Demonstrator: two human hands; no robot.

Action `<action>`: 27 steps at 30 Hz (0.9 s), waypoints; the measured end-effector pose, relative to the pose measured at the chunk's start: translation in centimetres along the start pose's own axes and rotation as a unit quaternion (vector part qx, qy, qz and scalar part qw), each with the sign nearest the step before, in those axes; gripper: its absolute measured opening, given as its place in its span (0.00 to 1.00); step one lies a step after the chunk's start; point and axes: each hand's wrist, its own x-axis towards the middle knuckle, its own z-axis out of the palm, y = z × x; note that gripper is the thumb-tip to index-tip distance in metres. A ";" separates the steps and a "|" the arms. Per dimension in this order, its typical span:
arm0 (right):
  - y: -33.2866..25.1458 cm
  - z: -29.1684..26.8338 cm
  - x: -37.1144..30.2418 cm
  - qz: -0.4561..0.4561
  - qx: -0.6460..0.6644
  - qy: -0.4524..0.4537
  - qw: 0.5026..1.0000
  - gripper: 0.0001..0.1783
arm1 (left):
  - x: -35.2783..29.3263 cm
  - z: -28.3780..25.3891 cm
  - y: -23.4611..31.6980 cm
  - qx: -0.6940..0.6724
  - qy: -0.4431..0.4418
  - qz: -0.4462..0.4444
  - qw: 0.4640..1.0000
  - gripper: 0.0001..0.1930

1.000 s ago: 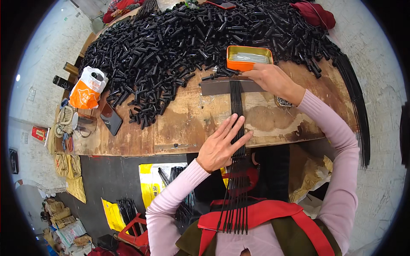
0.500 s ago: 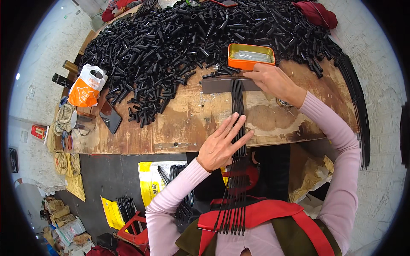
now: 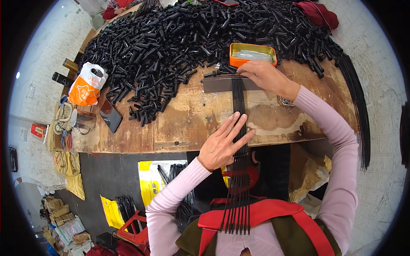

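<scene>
A row of thin black rods [image 3: 238,99] runs from a flat dark bar [image 3: 218,85] on the table back over the table edge to my lap. My left hand [image 3: 220,147] lies over the rods with its fingers stretched out, pressing them near the table edge. At the bar, by the rods' far ends, is my right hand [image 3: 270,79], its thumb and fingers pinched together. Whatever is between those fingertips is too small or hidden to make out. Just beyond it stands an orange tin [image 3: 234,62] holding thin clear or silvery sticks.
A large heap of black tubular parts [image 3: 171,42] covers the table's far side. On the left are a phone [image 3: 111,116] and an orange-and-white bag [image 3: 85,91]. More long black rods [image 3: 361,111] hang over the right edge. A co-worker's sleeve [image 3: 109,12] shows far left.
My right hand has shifted slightly left along the bar, its fingertips now near the rods' far ends. The rods' near ends have swung slightly right. My left hand stays on the rods.
</scene>
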 end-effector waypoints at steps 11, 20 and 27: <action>-0.6 -1.4 -0.4 0.015 -0.140 -0.009 0.990 0.16 | 0.2 -0.7 0.7 0.018 0.004 0.004 1.000 0.46; -15.3 -0.2 -9.7 0.010 0.409 -0.259 0.875 0.40 | 5.5 -2.2 -5.6 -0.026 0.066 0.009 0.997 0.24; -18.6 -4.3 -8.2 0.166 0.392 -0.102 0.899 0.10 | 7.8 -0.4 -6.0 -0.283 0.117 -0.025 0.952 0.16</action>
